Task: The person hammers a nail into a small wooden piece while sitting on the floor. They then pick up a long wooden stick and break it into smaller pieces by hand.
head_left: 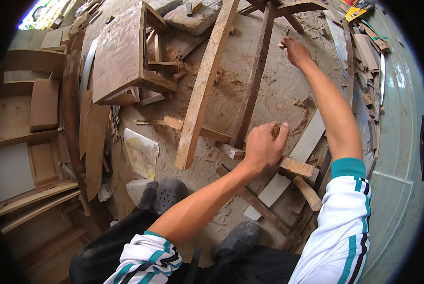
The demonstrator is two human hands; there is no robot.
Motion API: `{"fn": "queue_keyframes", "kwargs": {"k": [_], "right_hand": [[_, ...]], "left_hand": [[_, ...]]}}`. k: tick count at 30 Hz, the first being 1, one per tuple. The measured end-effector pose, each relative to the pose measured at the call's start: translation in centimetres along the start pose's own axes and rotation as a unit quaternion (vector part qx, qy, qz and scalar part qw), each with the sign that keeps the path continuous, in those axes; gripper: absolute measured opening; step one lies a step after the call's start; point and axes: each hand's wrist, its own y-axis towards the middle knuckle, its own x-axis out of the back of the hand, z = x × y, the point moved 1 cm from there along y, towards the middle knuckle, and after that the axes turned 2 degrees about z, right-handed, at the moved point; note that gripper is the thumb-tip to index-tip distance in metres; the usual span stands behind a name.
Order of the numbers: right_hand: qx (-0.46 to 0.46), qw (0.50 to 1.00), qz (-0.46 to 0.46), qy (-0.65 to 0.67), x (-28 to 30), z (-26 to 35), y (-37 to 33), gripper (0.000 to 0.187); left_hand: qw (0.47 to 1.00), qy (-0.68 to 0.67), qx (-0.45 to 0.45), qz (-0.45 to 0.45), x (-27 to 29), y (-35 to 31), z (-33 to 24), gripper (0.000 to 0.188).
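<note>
My left hand [264,149] is closed in a fist, thumb on top, over a wooden crosspiece [299,167] low in the middle. A bit of brown shows between thumb and fingers, too hidden to name. Farther off at the right, my right hand [297,52] pinches a small brown piece [282,45], perhaps wood. Between my hands stands or leans a wooden frame, with a light wooden bar [205,85] and a darker wooden bar [255,78]. Just below the crosspiece, a rounded wooden handle [307,194] points toward me; its other end is hidden.
A wooden box-like piece [119,54] stands at far left, near a grey stone [193,19]. Wooden cabinet parts [44,104] line the left side. Glass panes [396,203] and wood scraps [366,52] lie along the right. A yellow handsaw [356,12] rests at far right.
</note>
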Motion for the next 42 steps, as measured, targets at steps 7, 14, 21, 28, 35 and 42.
{"fn": "queue_keyframes", "kwargs": {"k": [7, 14, 21, 28, 35, 42], "right_hand": [[-0.005, 0.996, 0.089, -0.018, 1.8, 1.4, -6.1, 0.034], [0.096, 0.981, 0.048, 0.161, 11.8, 7.9, -19.7, 0.036], [0.041, 0.967, -0.030, 0.248, 16.5, 17.4, -31.0, 0.030], [0.060, 0.979, -0.108, 0.165, 11.8, 19.3, -33.7, 0.028], [0.007, 0.987, -0.085, 0.137, 10.9, 19.5, -34.0, 0.067], [0.013, 0.988, -0.084, 0.128, 10.9, 19.6, -33.8, 0.071]], "left_hand": [[1.000, 0.007, -0.024, -0.003, -0.3, 0.2, 0.0, 0.050], [0.999, 0.012, -0.041, -0.024, -0.1, 0.4, 0.7, 0.048], [0.996, -0.024, -0.083, -0.019, 0.2, 0.1, 1.0, 0.052], [0.927, -0.354, -0.115, -0.044, 1.1, -0.4, 1.6, 0.050], [0.956, -0.222, -0.186, -0.048, 3.3, -8.3, 3.6, 0.035], [0.936, 0.051, -0.348, -0.008, 4.4, -11.4, 11.0, 0.017]]}}
